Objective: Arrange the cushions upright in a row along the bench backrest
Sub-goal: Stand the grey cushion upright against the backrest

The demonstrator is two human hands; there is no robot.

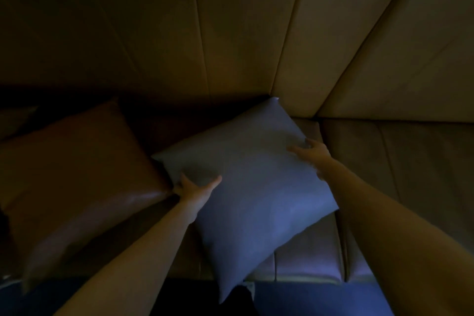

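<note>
Grey-blue fabric covers the cushion (251,187) now in hand: it lies tilted on the surface (397,161), its far corner touching the foot of the backrest (230,33) and its near corner hanging past the front edge of the surface. The left hand (195,190) clasps its left edge, thumb on top and fingers apparently tucked under, while the right hand (314,155) lies spread on the upper right part of its face, fingers curled at the right edge; both seem to be gripping the cushion, though the dim light leaves the firmness of either hold uncertain. The step in hand appears to be the raising of this cushion. The next move calls for lifting its near end, turning it square to the backrest and standing it on one edge so that its back leans against the panels, just beside the brown cushion (74,174). That brown cushion sits toward the left end of the surface, apparently leaning back, but shadow swallows its upper edge and I cannot tell whether it stands properly upright. The scene is very dark; the left end of the surface is lost in shadow, both forearms are cut off by the lower frame, and whether further cushions wait outside the view cannot be told.
</note>
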